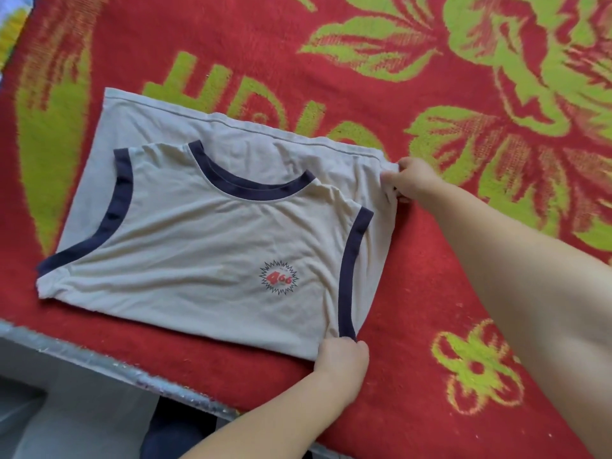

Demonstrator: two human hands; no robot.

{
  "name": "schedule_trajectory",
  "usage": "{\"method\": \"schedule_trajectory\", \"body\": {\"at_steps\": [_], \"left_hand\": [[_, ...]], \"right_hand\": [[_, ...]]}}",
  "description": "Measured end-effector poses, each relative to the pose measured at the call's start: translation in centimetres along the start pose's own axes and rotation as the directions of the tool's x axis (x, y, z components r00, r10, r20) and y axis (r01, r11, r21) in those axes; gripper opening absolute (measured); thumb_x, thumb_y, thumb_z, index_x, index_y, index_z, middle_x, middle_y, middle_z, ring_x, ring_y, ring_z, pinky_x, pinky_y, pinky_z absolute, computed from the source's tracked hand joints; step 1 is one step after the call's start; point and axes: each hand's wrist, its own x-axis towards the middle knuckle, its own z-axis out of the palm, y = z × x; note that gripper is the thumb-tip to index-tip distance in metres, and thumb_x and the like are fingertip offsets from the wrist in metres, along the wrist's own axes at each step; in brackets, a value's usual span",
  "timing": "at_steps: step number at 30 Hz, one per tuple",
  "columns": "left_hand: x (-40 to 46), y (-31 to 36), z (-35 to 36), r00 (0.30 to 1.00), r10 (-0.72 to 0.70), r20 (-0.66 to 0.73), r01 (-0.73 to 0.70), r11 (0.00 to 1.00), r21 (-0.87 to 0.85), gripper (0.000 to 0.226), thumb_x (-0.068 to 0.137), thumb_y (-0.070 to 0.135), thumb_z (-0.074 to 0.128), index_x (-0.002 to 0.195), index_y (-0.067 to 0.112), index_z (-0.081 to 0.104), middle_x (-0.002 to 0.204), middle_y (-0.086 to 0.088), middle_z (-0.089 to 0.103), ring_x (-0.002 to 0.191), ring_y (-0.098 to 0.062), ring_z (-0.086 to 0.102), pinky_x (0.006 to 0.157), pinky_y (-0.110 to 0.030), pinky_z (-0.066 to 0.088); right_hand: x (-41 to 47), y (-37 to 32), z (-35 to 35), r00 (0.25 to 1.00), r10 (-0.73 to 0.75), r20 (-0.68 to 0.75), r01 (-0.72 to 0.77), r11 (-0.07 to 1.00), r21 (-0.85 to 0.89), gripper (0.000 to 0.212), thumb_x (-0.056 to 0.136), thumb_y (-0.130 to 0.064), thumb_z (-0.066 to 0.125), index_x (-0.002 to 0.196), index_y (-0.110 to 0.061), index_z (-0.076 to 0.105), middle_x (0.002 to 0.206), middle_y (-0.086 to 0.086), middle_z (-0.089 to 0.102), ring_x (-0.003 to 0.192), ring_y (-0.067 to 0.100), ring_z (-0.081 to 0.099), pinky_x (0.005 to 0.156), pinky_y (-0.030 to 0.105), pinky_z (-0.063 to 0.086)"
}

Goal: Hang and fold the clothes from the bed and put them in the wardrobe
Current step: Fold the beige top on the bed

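The vest [205, 233] is soft, light and floppy. The left hand [344, 357] seems to pinch its near corner; the right hand [409, 180] pinches its far corner.

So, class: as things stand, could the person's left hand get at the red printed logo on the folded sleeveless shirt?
Probably yes. The logo lies uncovered on the shirt's top layer, close above the left hand, with nothing between them. That hand would first have to let go of the shirt's near corner it grips.

both hands [342, 354] [409, 180] pinch right edge of folded beige vest [205, 240] on red blanket [414, 293].
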Motion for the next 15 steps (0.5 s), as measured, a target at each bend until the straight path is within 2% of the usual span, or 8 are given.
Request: {"method": "schedule_trajectory", "body": {"at_steps": [1, 3, 5, 6, 9, 12, 13, 15], "left_hand": [[-0.3, 0.4, -0.3, 0.999, 0.032, -0.012, -0.033, 0.999, -0.022, 0.031, 0.094, 0.003, 0.043, 0.124, 0.005, 0.045, 0.121, -0.018, 0.055, 0.108, -0.035, 0.057, 0.078, -0.037, 0.038], [-0.9, 0.8, -0.6, 0.994, 0.081, -0.078, -0.085, 0.995, -0.059, 0.028, 0.093, 0.013, 0.047, 0.121, 0.007, 0.047, 0.119, -0.018, 0.053, 0.106, -0.036, 0.056, 0.09, -0.041, 0.04], [-1.2, 0.8, -0.2, 0.986, 0.094, -0.138, -0.104, 0.993, -0.064, 0.031, 0.093, 0.02, 0.047, 0.12, 0.006, 0.048, 0.122, -0.017, 0.049, 0.11, -0.035, 0.05, 0.093, -0.042, 0.039], [-1.2, 0.6, 0.2, 0.989, 0.08, -0.126, -0.091, 0.992, -0.088, 0.033, 0.093, 0.021, 0.047, 0.122, 0.006, 0.048, 0.124, -0.017, 0.045, 0.114, -0.034, 0.046, 0.092, -0.043, 0.038], [-0.1, 0.0, 1.6, 0.998, 0.025, -0.05, -0.03, 0.994, -0.104, 0.035, 0.092, 0.016, 0.048, 0.125, 0.005, 0.05, 0.131, -0.015, 0.04, 0.122, -0.034, 0.039, 0.092, -0.044, 0.038], [0.3, -0.3, 1.6, 0.995, 0.046, -0.09, -0.062, 0.981, -0.183, 0.033, 0.091, 0.01, 0.048, 0.123, 0.005, 0.052, 0.126, -0.015, 0.045, 0.117, -0.033, 0.044, 0.087, -0.043, 0.042], [0.2, -0.6, 1.5, 0.984, 0.07, -0.167, -0.106, 0.971, -0.216, 0.031, 0.088, 0.011, 0.055, 0.118, 0.006, 0.055, 0.119, -0.013, 0.05, 0.11, -0.03, 0.05, 0.081, -0.04, 0.045], [-0.8, -1.8, 1.3, 0.955, 0.091, -0.284, -0.177, 0.939, -0.295, 0.031, 0.071, 0.018, 0.073, 0.1, 0.011, 0.062, 0.095, -0.007, 0.059, 0.083, -0.023, 0.061, 0.06, -0.031, 0.047]], "right_hand": [[0.1, -0.2, 0.0, 0.999, -0.036, -0.012, 0.035, 0.998, -0.043, 0.013, 0.091, -0.018, 0.053, 0.084, -0.008, 0.051, 0.08, 0.008, 0.053, 0.082, 0.026, 0.052, 0.07, 0.038, 0.045], [0.3, 0.0, -0.8, 0.982, -0.081, -0.173, 0.068, 0.994, -0.082, 0.006, 0.093, -0.013, 0.046, 0.09, -0.008, 0.05, 0.087, 0.009, 0.051, 0.084, 0.024, 0.047, 0.069, 0.033, 0.034], [0.3, 0.7, -1.7, 0.943, -0.093, -0.32, 0.08, 0.995, -0.054, 0.007, 0.092, -0.01, 0.041, 0.091, -0.009, 0.048, 0.092, 0.012, 0.051, 0.086, 0.025, 0.046, 0.067, 0.03, 0.028], [0.3, 1.2, -2.0, 0.939, -0.084, -0.333, 0.077, 0.996, -0.034, 0.008, 0.093, -0.01, 0.04, 0.091, -0.009, 0.047, 0.091, 0.012, 0.052, 0.086, 0.027, 0.047, 0.065, 0.03, 0.027], [-0.2, 1.7, -1.6, 0.976, -0.018, -0.216, 0.036, 0.996, 0.08, 0.015, 0.097, -0.02, 0.043, 0.103, -0.008, 0.049, 0.087, 0.005, 0.051, 0.083, 0.023, 0.047, 0.066, 0.03, 0.032], [-0.4, 1.6, -0.8, 0.992, -0.02, -0.126, 0.02, 1.0, 0.001, 0.011, 0.093, -0.02, 0.047, 0.099, -0.011, 0.049, 0.09, 0.006, 0.054, 0.082, 0.022, 0.05, 0.069, 0.03, 0.037], [-0.5, 1.3, -0.7, 0.991, -0.023, -0.132, 0.018, 0.999, -0.038, 0.012, 0.092, -0.017, 0.045, 0.1, -0.01, 0.051, 0.094, 0.008, 0.056, 0.085, 0.023, 0.05, 0.07, 0.03, 0.037], [-0.7, 0.2, -0.8, 0.983, -0.002, -0.185, -0.005, 0.999, -0.039, 0.024, 0.094, -0.015, 0.042, 0.114, -0.006, 0.052, 0.105, 0.01, 0.054, 0.092, 0.023, 0.049, 0.072, 0.03, 0.036]]}}
